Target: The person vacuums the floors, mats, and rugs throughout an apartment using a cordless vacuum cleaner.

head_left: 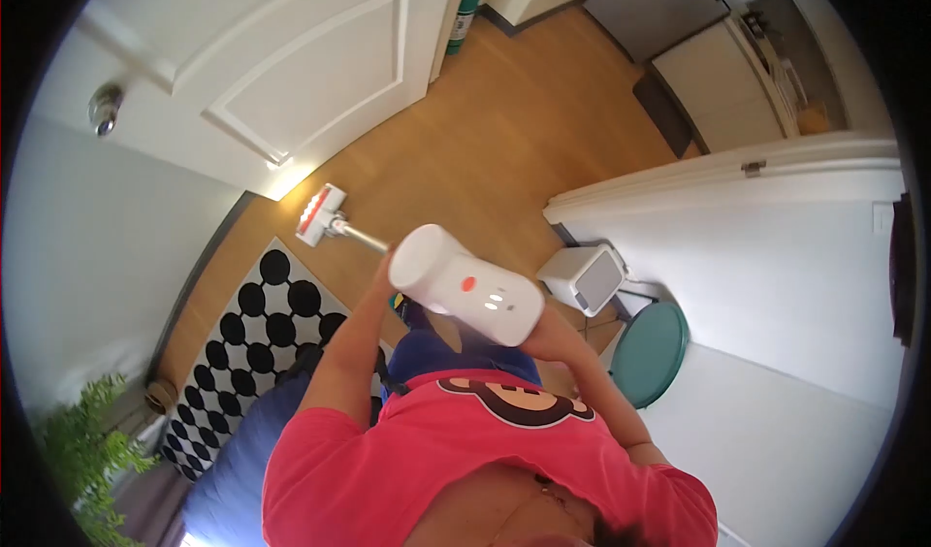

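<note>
A white cordless vacuum cleaner (475,290) with an orange button crosses in front of my body. Its metal tube runs to a white floor head (321,214) with a lit red strip, resting on the wooden floor near the bottom of the white door. My left hand (389,268) is at the tube end of the vacuum body, mostly hidden behind it. At the other end, my right hand (551,334) is against the underside of the body, its fingers out of sight.
A black-and-white dotted rug (254,338) lies at the left beside a blue cushion-like object (233,465). A white door (291,72) stands upper left, a fire extinguisher (465,18) behind it. To the right are a white box-shaped device (585,278) and a green round lid (650,355).
</note>
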`<state>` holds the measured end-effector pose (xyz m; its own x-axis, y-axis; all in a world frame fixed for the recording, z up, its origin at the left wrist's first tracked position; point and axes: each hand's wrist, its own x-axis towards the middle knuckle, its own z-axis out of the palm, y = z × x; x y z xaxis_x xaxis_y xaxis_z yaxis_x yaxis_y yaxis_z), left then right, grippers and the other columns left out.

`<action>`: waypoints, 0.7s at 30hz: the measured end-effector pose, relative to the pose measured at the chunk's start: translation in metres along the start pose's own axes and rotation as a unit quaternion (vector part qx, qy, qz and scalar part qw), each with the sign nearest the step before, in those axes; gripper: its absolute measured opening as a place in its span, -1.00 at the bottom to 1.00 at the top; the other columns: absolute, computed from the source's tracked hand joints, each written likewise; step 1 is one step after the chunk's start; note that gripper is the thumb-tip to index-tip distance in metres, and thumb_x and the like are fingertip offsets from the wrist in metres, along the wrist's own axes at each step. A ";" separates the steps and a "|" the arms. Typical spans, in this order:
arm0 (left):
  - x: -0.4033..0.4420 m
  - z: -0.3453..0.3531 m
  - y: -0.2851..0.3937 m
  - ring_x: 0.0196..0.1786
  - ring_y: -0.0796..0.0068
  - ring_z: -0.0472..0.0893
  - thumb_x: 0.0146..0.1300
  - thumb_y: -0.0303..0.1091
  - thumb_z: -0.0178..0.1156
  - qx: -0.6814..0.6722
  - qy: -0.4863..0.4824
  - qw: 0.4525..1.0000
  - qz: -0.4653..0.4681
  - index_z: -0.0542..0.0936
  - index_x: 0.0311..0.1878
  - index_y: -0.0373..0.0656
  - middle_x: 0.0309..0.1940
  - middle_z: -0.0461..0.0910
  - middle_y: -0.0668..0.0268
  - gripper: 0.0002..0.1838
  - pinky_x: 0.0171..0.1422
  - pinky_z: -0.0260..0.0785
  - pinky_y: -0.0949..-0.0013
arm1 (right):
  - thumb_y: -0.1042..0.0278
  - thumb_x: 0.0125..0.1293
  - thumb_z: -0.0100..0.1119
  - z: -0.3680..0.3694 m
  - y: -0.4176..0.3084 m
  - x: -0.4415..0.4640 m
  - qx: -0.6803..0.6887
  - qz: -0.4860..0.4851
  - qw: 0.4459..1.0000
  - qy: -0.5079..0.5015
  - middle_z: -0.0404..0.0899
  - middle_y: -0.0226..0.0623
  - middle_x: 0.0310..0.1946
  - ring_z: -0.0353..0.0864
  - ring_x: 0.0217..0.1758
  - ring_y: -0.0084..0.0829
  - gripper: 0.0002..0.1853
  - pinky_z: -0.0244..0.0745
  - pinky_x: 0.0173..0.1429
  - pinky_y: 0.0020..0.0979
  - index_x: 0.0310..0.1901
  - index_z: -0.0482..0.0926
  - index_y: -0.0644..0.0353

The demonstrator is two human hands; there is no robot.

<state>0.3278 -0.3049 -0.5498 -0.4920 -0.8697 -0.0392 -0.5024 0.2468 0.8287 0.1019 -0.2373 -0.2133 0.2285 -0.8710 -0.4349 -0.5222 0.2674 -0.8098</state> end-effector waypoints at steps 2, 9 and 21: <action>0.025 0.026 0.018 -0.10 0.14 0.54 0.04 -0.25 0.09 0.003 -0.047 0.998 0.046 0.55 -0.12 -0.06 -0.19 0.58 0.16 -0.70 0.15 0.20 -0.03 | 0.28 0.05 0.24 -0.023 0.014 -0.021 -0.028 0.043 0.998 0.026 0.49 -0.07 0.00 0.48 0.06 -0.19 -0.48 0.36 0.09 -0.35 0.08 0.40 0.22; 0.115 0.088 0.094 -0.11 0.10 0.53 0.03 -0.34 0.09 -0.113 -0.138 0.969 0.170 0.57 -0.22 -0.09 -0.28 0.58 0.17 -0.78 0.16 0.18 -0.05 | 0.46 -0.02 0.29 -0.078 -0.034 -0.053 0.052 0.175 0.968 0.174 0.50 -0.19 -0.03 0.46 0.05 -0.33 -0.48 0.31 0.14 -0.38 0.05 0.40 0.27; 0.322 0.100 0.158 -0.08 0.14 0.51 -0.12 -0.45 0.18 -0.012 -0.315 0.930 0.188 0.57 -0.32 -0.10 -0.31 0.56 0.17 -0.80 0.17 0.23 0.06 | 0.46 0.08 0.23 -0.140 0.050 -0.001 0.147 0.201 0.915 0.317 0.49 -0.36 -0.49 0.41 -0.58 -0.59 -0.65 0.32 -0.54 -0.50 -0.06 0.45 0.32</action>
<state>0.0192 -0.5029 -0.4874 -0.9528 -0.2984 -0.0564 -0.1971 0.4666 0.8622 -0.0394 -0.2813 -0.1980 -0.5043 -0.7176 -0.4803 -0.1953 0.6366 -0.7460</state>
